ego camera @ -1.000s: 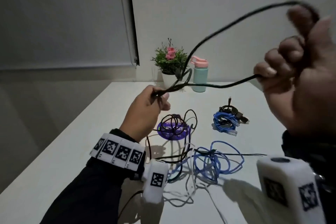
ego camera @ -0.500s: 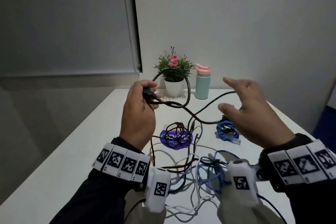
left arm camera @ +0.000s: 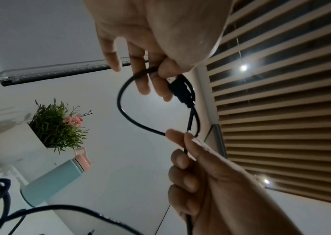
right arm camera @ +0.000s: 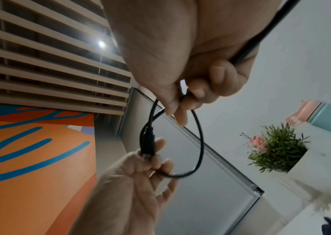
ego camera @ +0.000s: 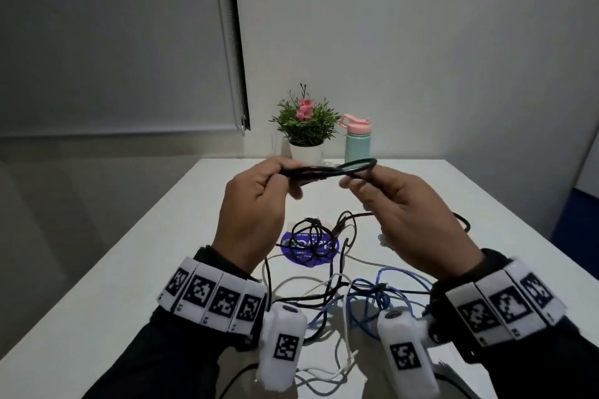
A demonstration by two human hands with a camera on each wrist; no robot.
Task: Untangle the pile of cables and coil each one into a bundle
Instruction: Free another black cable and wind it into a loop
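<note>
Fingers (ego camera: 285,172) around black cable (ego camera: 327,170)

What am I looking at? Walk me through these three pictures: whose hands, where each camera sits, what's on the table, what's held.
No machine: a person wearing cameras. The wide picture comes from the head; the other two look up from each wrist. The left hand pinches the plug end of a black cable, and the right hand has its grip on the loop's other side. On the white table lie tangled black, white and blue cables, a purple disc, a potted plant and a teal bottle.
</note>
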